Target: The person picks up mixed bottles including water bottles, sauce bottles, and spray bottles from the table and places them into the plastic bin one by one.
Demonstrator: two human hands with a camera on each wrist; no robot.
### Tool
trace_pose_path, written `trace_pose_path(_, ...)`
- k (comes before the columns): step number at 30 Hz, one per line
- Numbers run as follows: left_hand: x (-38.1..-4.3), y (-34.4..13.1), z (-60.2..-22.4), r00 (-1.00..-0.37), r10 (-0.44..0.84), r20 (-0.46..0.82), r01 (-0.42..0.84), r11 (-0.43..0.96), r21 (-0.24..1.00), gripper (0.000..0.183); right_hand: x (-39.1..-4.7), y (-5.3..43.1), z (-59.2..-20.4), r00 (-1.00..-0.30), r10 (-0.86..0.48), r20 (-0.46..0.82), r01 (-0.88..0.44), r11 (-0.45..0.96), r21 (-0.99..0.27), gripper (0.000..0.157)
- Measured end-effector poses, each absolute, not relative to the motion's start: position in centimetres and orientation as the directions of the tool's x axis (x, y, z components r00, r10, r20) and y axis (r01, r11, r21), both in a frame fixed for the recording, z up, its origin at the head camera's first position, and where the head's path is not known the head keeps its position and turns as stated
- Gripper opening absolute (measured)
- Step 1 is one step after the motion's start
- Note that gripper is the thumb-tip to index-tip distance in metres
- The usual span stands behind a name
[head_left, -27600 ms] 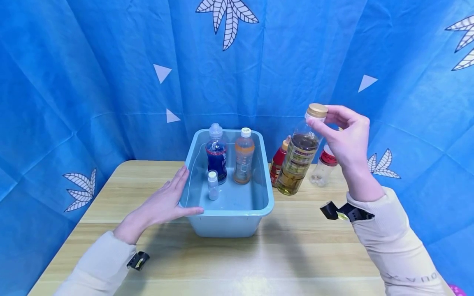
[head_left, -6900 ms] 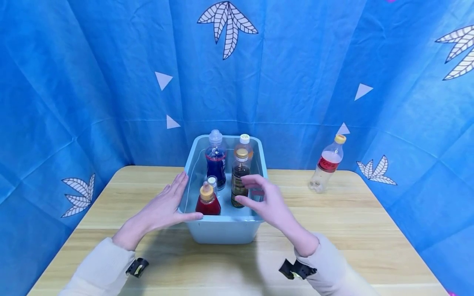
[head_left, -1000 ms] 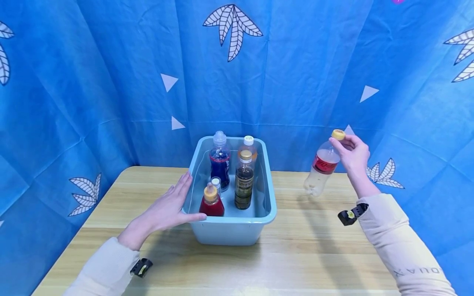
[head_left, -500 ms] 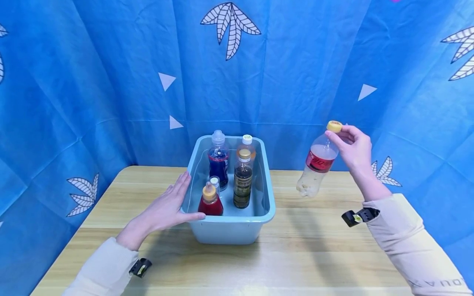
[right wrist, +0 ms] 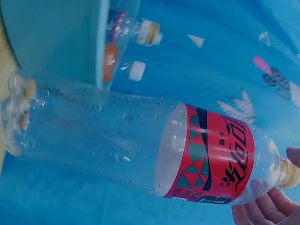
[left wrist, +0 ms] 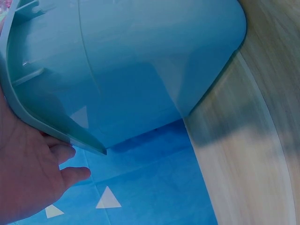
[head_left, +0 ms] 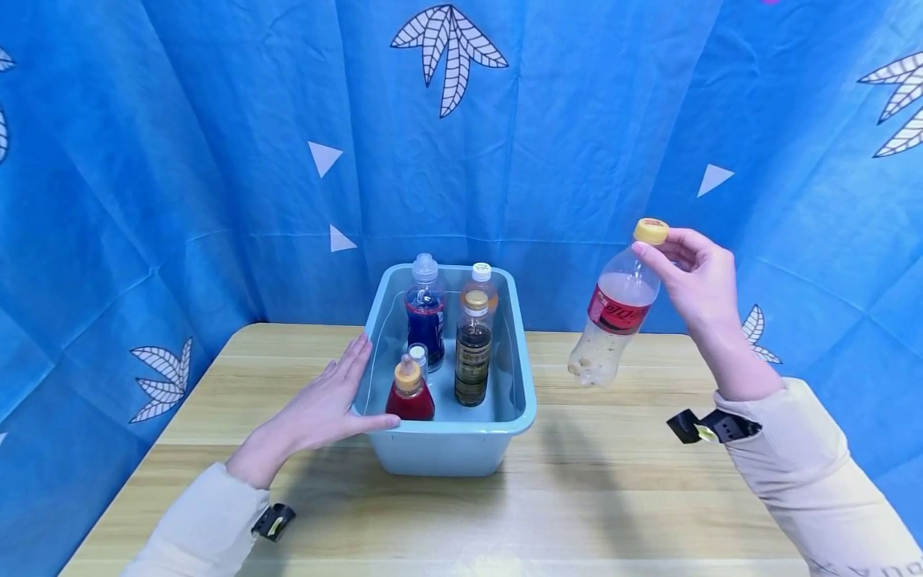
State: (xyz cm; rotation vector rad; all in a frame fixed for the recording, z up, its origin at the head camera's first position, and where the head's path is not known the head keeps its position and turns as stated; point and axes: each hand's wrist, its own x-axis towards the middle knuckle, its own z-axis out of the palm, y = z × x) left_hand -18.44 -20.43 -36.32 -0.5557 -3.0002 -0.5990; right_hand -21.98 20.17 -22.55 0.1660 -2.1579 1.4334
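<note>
My right hand pinches a clear plastic cola bottle at its yellow cap and neck. The bottle hangs tilted, its base toward the basin, and in the right wrist view its red label shows. My left hand lies along the left rim of a light blue plastic basin, fingers straight and thumb on the front rim. Inside the basin stand a blue-liquid bottle, a dark-liquid bottle with a gold cap, a red squeeze bottle, a small white-capped bottle and an orange-labelled bottle, partly hidden.
The basin stands on a light wooden table. A blue curtain printed with leaves and triangles hangs right behind the table's back edge and along both sides.
Since the oldest frame, the dark-liquid bottle and red squeeze bottle have gone into the basin. Over the last second my right hand has raised the cola bottle; its base swings left. My left hand stays put.
</note>
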Motion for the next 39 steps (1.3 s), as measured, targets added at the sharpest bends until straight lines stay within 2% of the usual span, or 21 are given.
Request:
trace_pose_path(8,-18.3,-20.3,-36.1,-0.937,0.34,0.086,0.347,0.864,0.365,0.113,-20.3,19.4,-20.6,-0.839,0.143,0.526,-0.502,0.173,-0.848,0.024)
trace_pose_path(17,-18.4,-20.4,-36.2,-0.937,0.339,0.087,0.346,0.864,0.366,0.112,-18.6,18.2,-18.8,-0.832,0.089,0.547,-0.546,0.033,-0.837,0.025)
trace_pose_path(29,-18.3,-20.3,-36.2,-0.934,0.346,0.091,0.355,0.859,0.37,0.111,-16.4,15.4,-17.8,-0.796,-0.021,0.604,-0.605,0.006,-0.797,0.027)
trace_pose_path(39,-18.3,-20.3,-36.1,-0.935,0.343,0.09,0.351,0.859,0.372,0.112,-16.4,12.9,-17.6,-0.782,-0.067,0.62,-0.622,0.009,-0.783,0.026)
